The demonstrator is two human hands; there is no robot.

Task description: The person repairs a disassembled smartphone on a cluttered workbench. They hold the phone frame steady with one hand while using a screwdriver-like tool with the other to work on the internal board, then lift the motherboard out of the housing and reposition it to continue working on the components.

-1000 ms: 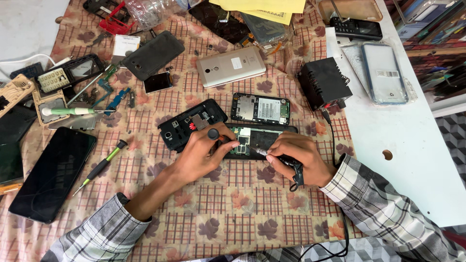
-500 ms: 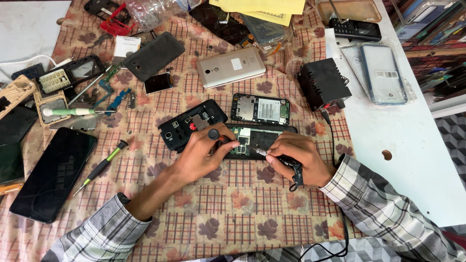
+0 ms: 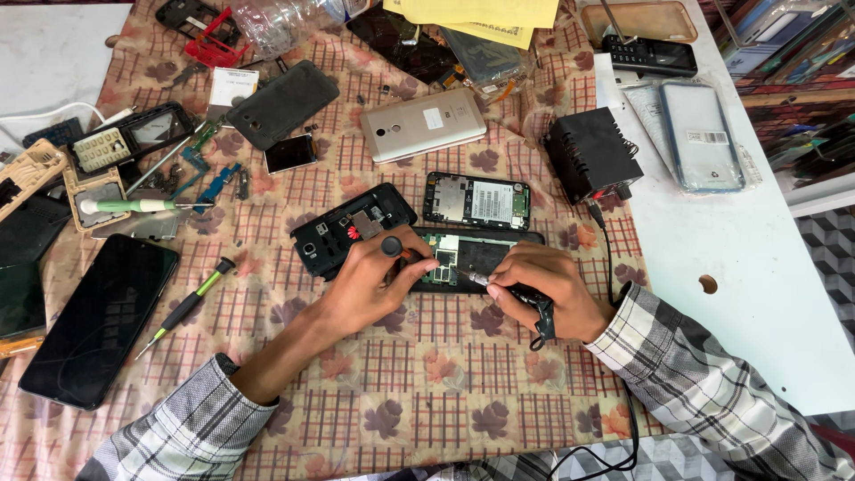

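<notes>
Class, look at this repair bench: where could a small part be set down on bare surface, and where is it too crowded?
Bare cloth lies in front of the left hand and right hand, between the sleeves. The white table right of the black box is bare too. Crowded: around the silver phone and the green screwdriver at the left.

A matt woven cloth [image 3: 427,401] underlies a glossy glass phone [image 3: 98,321] and a smooth metallic phone back [image 3: 423,125].

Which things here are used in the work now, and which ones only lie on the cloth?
In use: left hand, right hand, opened phone, black-knobbed tool, metal-tipped tool.
Lying about: silver phone, green screwdriver, black box, big dark phone.
</notes>
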